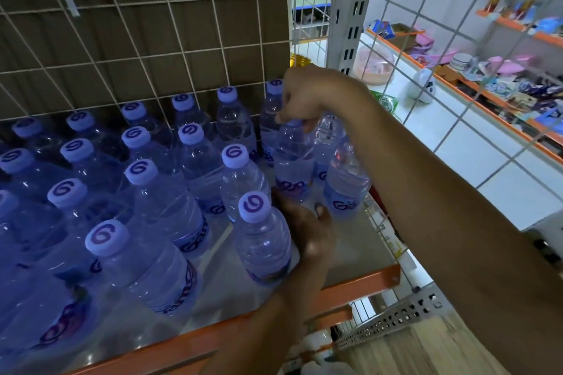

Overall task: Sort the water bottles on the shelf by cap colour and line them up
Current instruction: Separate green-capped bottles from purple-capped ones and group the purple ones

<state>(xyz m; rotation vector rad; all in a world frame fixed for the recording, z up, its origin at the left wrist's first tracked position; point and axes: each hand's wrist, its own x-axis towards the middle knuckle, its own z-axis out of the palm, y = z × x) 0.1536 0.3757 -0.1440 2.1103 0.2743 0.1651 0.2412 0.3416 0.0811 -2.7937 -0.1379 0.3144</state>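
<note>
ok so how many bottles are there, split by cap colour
Pale purple caps in full view: 15
Pale purple caps partly seen, one at the left edge, one under the right hand: 2
Bottles with the cap hidden behind the arm: 2
Total: 19 bottles, no other cap colour in view

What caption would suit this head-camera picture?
Both hands, right on top and left low, grip one water bottle on a shelf.

Single head view looks steeply down, close over the shelf (350,283), angled rightward toward the aisle
</note>
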